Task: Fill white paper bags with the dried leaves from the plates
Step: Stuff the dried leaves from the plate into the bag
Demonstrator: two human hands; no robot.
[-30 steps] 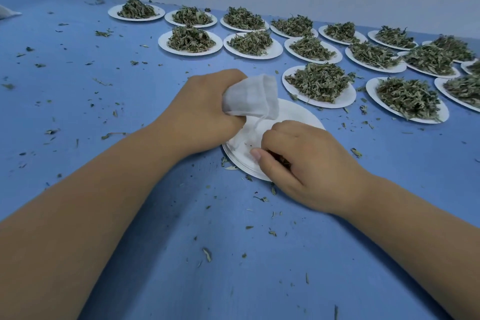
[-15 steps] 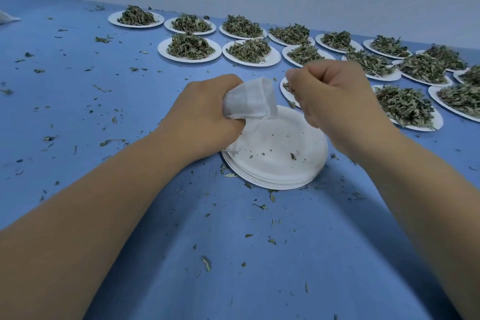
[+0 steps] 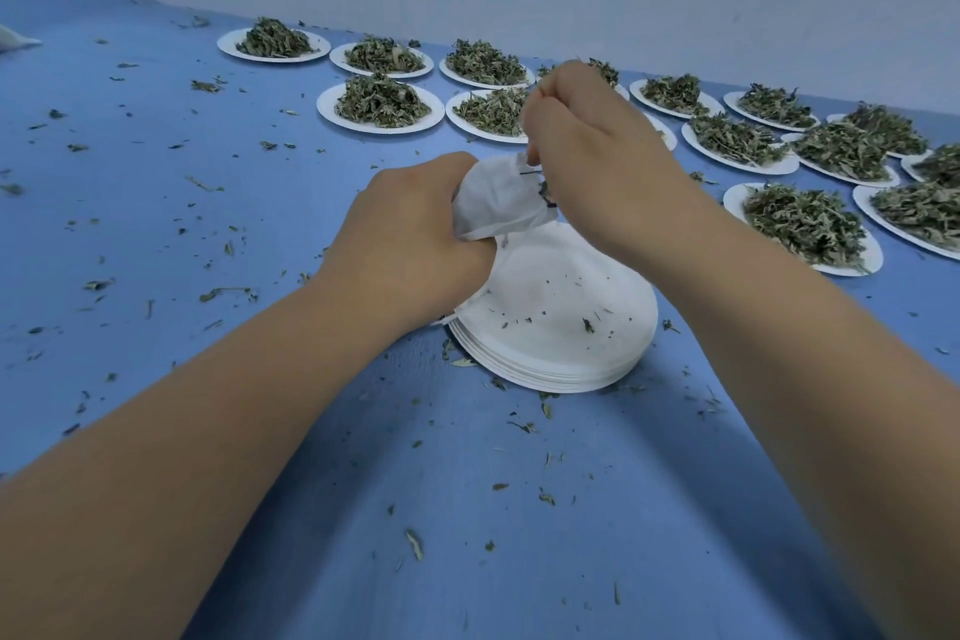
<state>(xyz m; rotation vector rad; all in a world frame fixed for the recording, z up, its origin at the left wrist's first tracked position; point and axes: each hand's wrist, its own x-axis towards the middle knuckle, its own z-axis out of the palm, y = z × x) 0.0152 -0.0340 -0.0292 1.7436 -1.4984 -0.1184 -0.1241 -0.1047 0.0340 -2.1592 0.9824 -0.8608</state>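
Note:
My left hand (image 3: pixel 410 239) grips a white paper bag (image 3: pixel 493 203) by its lower part, just above a stack of emptied white plates (image 3: pixel 561 327). My right hand (image 3: pixel 592 156) is curled over the bag's mouth, pinching a few dried leaves (image 3: pixel 544 197) that show dark at the opening. The plate on top of the stack carries only small crumbs. Several white plates heaped with dried green leaves (image 3: pixel 382 101) stand in rows behind the hands.
More full plates (image 3: pixel 800 224) run along the right side of the blue table (image 3: pixel 208 224), up to a pale wall at the back. Leaf bits are scattered over the cloth. A white object (image 3: pixel 15 44) lies at the far left edge.
My right hand picked the last leaves off the top plate, rose, and now sits at the bag's mouth. My left hand kept its hold on the bag.

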